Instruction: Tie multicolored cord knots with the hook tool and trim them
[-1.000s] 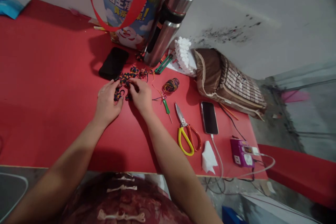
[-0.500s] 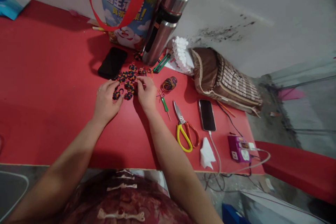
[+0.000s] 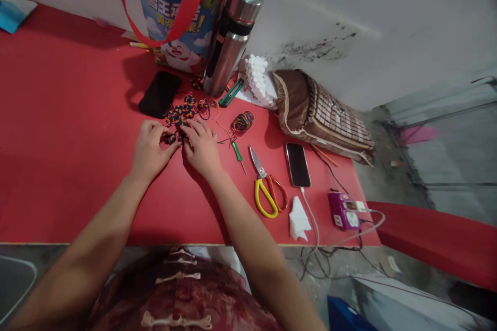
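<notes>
A piece of knotted cord point(image 3: 182, 113) in dark blue, orange and red, made up of several round knots, lies flat on the red table. At its near left end, my left hand point(image 3: 150, 149) is closed, thumb and fingers around a knot point(image 3: 170, 138). My right hand point(image 3: 202, 146) lies over the near right part, its fingers bent down onto the cord and hiding some knots. To the right of that hand are a wound bundle of the same cord point(image 3: 242, 122) and a small green-handled tool point(image 3: 236, 151) with a thin metal shaft.
Scissors point(image 3: 265, 189) with yellow and orange handles lie right, beside a charging phone point(image 3: 298, 165), tissue point(image 3: 298, 220) and purple power box point(image 3: 344, 211). Behind stand a black phone point(image 3: 160, 94), printed bag point(image 3: 174, 26), steel flask point(image 3: 229, 44), green cutter point(image 3: 232, 93) and brown cushion point(image 3: 320, 108).
My right hand has shifted left and turned palm down over the knots, nearer my left hand. My left hand stays at the near left end. The whole view has shifted slightly.
</notes>
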`<action>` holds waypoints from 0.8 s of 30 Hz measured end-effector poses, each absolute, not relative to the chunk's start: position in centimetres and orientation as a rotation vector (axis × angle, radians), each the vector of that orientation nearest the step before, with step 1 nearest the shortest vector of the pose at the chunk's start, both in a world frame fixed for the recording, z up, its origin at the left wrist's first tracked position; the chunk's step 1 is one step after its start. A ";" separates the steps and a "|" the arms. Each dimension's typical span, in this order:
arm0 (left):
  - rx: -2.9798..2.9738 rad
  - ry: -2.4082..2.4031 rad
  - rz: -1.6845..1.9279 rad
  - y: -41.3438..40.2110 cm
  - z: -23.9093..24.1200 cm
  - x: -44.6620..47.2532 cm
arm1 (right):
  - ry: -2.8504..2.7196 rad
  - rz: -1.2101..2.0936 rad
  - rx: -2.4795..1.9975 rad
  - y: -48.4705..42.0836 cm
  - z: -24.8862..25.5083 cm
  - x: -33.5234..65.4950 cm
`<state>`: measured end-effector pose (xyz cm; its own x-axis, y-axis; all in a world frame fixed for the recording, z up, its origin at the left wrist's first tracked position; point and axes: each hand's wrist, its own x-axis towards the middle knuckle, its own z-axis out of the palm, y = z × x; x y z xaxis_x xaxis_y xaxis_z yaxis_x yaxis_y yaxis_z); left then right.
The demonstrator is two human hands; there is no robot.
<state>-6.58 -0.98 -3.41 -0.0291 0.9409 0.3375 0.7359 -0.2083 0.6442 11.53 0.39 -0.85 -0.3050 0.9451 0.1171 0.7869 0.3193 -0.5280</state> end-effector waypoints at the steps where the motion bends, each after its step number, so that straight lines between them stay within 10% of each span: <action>1: 1.996 1.755 1.065 -0.9 -3.4 -6.6 | -2.197 0.539 -1.541 0.4 -0.7 11.4; 24: 2.042 1.929 0.997 -0.6 -3.2 -6.6 | -2.222 0.467 -1.670 -1.2 -1.6 14.3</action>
<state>-6.59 -0.56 -3.25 -0.0546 0.9346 0.3515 0.8273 -0.1548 0.5401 14.30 -1.18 -1.60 -0.2640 0.9627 0.0590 0.8576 0.2623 -0.4424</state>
